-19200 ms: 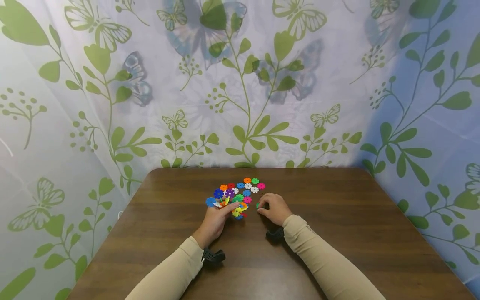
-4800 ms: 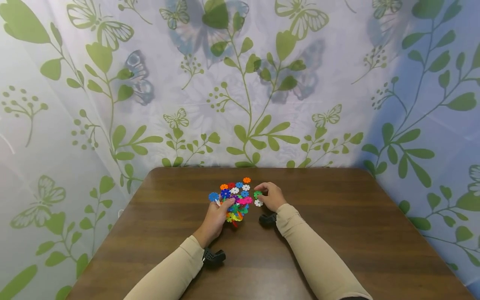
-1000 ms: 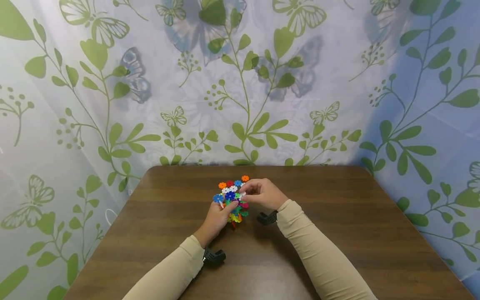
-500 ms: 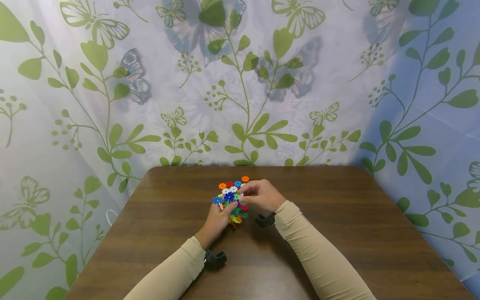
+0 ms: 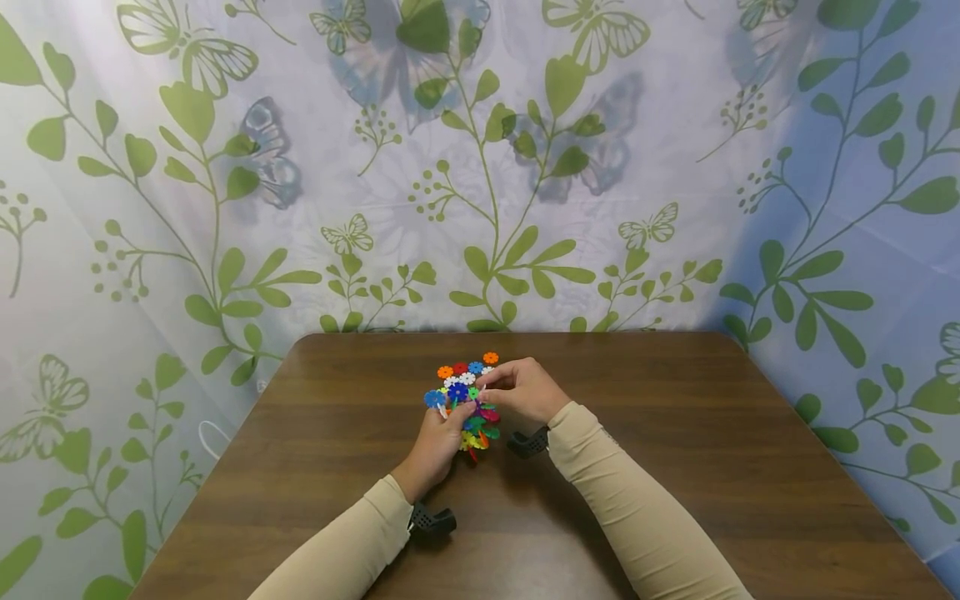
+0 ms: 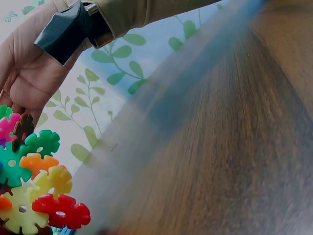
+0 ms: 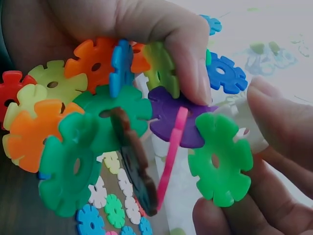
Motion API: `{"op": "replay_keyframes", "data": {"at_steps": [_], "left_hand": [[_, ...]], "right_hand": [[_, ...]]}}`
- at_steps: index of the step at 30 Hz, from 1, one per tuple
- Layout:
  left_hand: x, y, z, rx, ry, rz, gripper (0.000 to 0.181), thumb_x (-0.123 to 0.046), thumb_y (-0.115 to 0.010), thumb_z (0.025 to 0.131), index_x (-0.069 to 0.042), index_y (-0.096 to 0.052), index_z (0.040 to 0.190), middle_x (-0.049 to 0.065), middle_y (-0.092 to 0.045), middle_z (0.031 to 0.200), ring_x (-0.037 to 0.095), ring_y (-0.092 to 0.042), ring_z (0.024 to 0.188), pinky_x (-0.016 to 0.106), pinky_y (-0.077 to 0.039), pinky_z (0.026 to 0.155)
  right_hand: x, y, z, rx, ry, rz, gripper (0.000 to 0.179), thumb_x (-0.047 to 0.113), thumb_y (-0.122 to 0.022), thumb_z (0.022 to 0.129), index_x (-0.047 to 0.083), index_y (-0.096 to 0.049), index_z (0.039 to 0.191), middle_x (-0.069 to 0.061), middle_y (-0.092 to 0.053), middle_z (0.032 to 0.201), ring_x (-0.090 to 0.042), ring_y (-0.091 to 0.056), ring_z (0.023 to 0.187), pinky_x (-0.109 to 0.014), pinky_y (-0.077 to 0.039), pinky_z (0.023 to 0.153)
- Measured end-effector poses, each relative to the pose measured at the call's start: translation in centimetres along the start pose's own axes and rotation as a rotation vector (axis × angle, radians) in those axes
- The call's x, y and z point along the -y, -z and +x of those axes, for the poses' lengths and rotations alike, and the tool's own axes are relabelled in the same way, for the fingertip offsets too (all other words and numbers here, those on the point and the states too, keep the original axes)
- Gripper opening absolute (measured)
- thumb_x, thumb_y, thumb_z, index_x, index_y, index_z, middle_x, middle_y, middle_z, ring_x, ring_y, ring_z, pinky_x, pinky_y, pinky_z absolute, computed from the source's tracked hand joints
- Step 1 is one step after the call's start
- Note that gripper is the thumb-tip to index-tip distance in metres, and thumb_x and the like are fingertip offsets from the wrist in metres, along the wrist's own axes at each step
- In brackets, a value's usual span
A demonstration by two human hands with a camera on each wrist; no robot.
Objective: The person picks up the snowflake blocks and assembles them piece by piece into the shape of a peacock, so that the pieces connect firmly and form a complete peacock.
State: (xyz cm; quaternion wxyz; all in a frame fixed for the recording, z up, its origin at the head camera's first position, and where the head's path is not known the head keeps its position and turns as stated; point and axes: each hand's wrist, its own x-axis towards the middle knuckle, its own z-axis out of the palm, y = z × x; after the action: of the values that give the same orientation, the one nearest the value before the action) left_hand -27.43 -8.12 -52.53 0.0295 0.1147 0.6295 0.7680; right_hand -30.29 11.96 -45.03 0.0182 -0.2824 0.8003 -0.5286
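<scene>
Interlocking plastic flower-shaped discs are joined into a many-coloured cluster point(image 7: 112, 115), which my left hand point(image 5: 429, 442) grips above the table. In the right wrist view, the left thumb presses on a purple disc point(image 7: 168, 115) of the cluster. My right hand point(image 5: 527, 390) pinches a white disc point(image 7: 244, 120) between thumb and fingers, right at the purple disc's edge. A light green disc point(image 7: 220, 159) stands just in front of the white one and partly hides it. Red point(image 6: 61, 210) and yellow discs form the cluster's lower end in the left wrist view.
Several loose discs point(image 5: 460, 368) lie on the brown wooden table point(image 5: 637, 500) behind the hands, orange, red, blue and white among them. A patterned curtain point(image 5: 480, 183) hangs along the table's far edge. Black wrist cameras point(image 5: 432, 521) hang under both wrists.
Several loose discs at the right of the pile have gone from the table since the oldest frame. My right hand has moved from the table to the cluster. Lately the cluster has turned slightly.
</scene>
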Motion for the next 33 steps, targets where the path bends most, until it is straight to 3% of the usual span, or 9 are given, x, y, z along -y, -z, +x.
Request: {"op": "replay_keyframes", "data": {"at_steps": [9, 18, 27, 33], "left_hand": [[-0.2, -0.2, -0.1, -0.041, 0.03, -0.015, 0.034, -0.027, -0.064, 0.108, 0.003, -0.065, 0.123, 0.019, -0.073, 0.115, 0.026, -0.073, 0.101, 0.036, -0.058, 0.091], [-0.2, -0.5, -0.1, -0.089, 0.021, -0.035, 0.04, -0.03, -0.065, 0.108, 0.005, -0.06, 0.128, 0.022, -0.071, 0.12, 0.026, -0.073, 0.102, 0.035, -0.058, 0.091], [-0.4, -0.2, 0.2, -0.084, 0.025, -0.013, 0.037, -0.031, -0.065, 0.107, 0.003, -0.065, 0.122, 0.016, -0.074, 0.113, 0.025, -0.073, 0.099, 0.036, -0.06, 0.088], [-0.2, -0.1, 0.5, -0.061, 0.032, -0.028, 0.044, -0.036, -0.067, 0.106, 0.002, -0.064, 0.128, 0.014, -0.073, 0.118, 0.025, -0.072, 0.104, 0.034, -0.057, 0.092]], "right_hand": [[-0.1, -0.4, 0.1, -0.034, -0.027, -0.031, 0.013, 0.009, -0.082, 0.095, 0.004, -0.082, 0.106, -0.007, -0.077, 0.108, -0.018, -0.074, 0.092, -0.034, -0.061, 0.081], [0.5, -1.0, -0.1, -0.099, -0.092, -0.048, 0.019, 0.015, -0.083, 0.094, 0.002, -0.081, 0.108, -0.002, -0.077, 0.101, -0.02, -0.072, 0.091, -0.037, -0.06, 0.081], [-0.1, -0.9, -0.1, -0.082, -0.057, -0.013, 0.021, 0.018, -0.083, 0.095, 0.003, -0.081, 0.11, -0.003, -0.077, 0.102, -0.02, -0.072, 0.091, -0.035, -0.06, 0.08], [-0.7, -0.4, 0.2, -0.07, 0.001, 0.053, 0.034, 0.022, -0.076, 0.101, 0.0, -0.073, 0.127, -0.013, -0.072, 0.122, -0.025, -0.07, 0.104, -0.04, -0.058, 0.089]]}}
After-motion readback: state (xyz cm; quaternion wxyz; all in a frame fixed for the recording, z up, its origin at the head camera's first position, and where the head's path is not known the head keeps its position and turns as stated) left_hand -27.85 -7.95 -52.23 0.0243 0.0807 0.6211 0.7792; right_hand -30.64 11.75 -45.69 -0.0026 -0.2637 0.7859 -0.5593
